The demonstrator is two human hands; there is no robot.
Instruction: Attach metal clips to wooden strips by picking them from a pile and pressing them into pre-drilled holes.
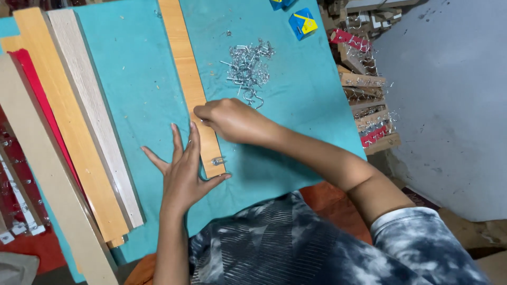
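**Inspector:** Position of the hands?

**Onlooker:** The left hand lies flat, fingers spread wide, pressing the near end of a narrow wooden strip onto the teal cloth; thumb at the strip's end, holding nothing. The right hand is curled over the strip further up; fingers drawn close together at its edge; whether they pinch anything I cannot tell, the knuckles hide it.

**Inspector:** Anything fixed to the strip?

**Onlooker:** One small metal hook stands near the close end, just beside the left thumb.

**Inspector:** Surroundings?

**Onlooker:** A loose heap of metal hooks lies on the cloth just beyond the right hand, near the strip but apart from it; a blue and yellow box sits further off. To the left, longer boards lie side by side, well apart from the strip; a red one is wedged between them. At the right edge, finished strips with hooks are stacked off the cloth.

**Inspector:** Obstructions?

**Onlooker:** The right forearm crosses the cloth and covers part of it.
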